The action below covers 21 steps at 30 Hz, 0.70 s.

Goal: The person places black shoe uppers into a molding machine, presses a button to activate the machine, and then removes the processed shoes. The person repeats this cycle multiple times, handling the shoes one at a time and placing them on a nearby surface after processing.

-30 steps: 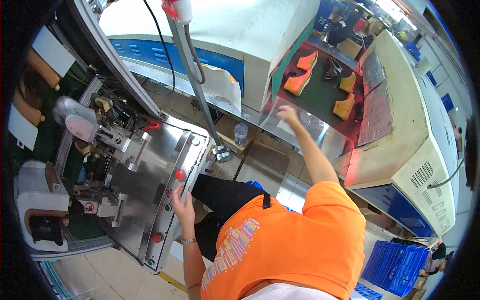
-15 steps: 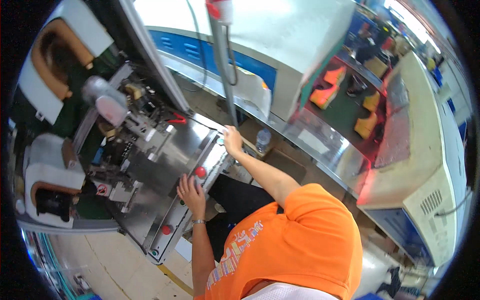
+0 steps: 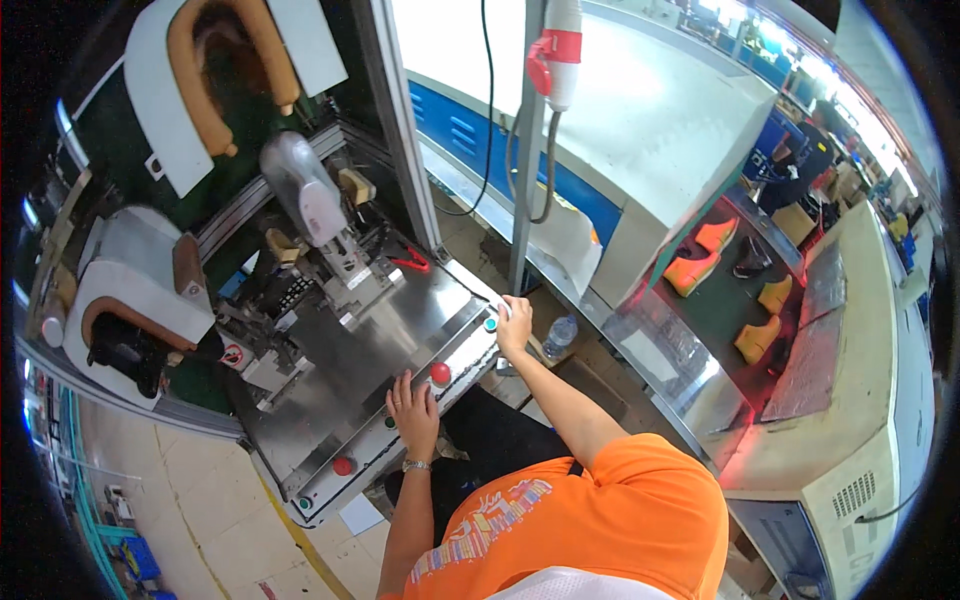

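Note:
My left hand (image 3: pixel 412 415), with a metal watch at the wrist, rests on the front control panel (image 3: pixel 375 437) of a machine. Its fingers are spread over the panel's edge, close to a red button (image 3: pixel 440 373) and a dark green button (image 3: pixel 390 422). At the panel's right end my right hand (image 3: pixel 514 327) lies beside a green button (image 3: pixel 490 325), fingers stretched out over the corner. I see nothing held in either hand. Behind the panel is a steel plate (image 3: pixel 400 340) with metal clamp fixtures (image 3: pixel 355 288) and a rounded grey machine head (image 3: pixel 305 190).
A second red button (image 3: pixel 343 466) sits at the panel's left. Padded machine parts (image 3: pixel 185 70) stand at far left. A grey post (image 3: pixel 525 170) rises beyond my right hand. Orange and yellow shoe parts (image 3: pixel 695 270) lie on a red-lit conveyor at right. A plastic bottle (image 3: pixel 560 335) stands below.
The view has shifted, so the machine and conveyor appear further right and lower. Both hands stay at about the same places on the panel.

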Tool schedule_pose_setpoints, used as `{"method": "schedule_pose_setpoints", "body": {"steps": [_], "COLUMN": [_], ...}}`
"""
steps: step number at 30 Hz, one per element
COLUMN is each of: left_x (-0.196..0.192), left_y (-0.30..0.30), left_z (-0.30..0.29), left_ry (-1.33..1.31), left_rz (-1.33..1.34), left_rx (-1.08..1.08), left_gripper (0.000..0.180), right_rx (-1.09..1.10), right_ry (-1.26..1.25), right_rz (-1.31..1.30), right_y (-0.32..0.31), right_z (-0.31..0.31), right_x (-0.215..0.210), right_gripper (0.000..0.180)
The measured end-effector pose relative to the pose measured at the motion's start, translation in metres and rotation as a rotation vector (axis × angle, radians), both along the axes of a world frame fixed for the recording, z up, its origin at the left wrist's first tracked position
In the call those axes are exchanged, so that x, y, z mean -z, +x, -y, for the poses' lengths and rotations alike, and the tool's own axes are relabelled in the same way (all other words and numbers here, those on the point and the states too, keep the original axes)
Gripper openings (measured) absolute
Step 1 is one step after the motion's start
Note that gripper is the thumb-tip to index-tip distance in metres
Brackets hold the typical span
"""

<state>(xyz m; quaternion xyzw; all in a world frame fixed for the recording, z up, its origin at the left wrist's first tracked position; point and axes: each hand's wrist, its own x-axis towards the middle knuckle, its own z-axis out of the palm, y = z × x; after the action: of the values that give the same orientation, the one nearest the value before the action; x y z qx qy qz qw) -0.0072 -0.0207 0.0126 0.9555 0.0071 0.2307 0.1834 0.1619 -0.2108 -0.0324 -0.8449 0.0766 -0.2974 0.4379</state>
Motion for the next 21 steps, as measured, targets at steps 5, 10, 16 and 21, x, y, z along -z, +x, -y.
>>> {"method": "schedule_pose_setpoints", "body": {"steps": [5,10,16,21], "left_x": [-0.0002,-0.0009,0.0002,-0.0011], "left_y": [-0.0009,-0.0008,-0.001,-0.0022], "left_z": [-0.0022,-0.0022,-0.0024,-0.0022], "left_ry": [-0.014,-0.028,-0.029,-0.046], "left_rz": [0.017,0.027,0.037,0.017], "left_rx": [0.007,0.01,0.0,0.003], "left_gripper": [0.013,0.01,0.011,0.011], "right_rx": [-0.03,-0.048,-0.048,-0.046], "right_ry": [0.047,0.067,0.054,0.056], "right_rz": [-0.018,-0.031,-0.033,-0.047], "right_y": [-0.0001,-0.0012,0.001,-0.0009], "right_z": [-0.0013,-0.0002,0.0005,0.0002], "right_x": [0.0,-0.0022,0.0009,-0.0023], "right_gripper": [0.018,0.018,0.018,0.018]}}
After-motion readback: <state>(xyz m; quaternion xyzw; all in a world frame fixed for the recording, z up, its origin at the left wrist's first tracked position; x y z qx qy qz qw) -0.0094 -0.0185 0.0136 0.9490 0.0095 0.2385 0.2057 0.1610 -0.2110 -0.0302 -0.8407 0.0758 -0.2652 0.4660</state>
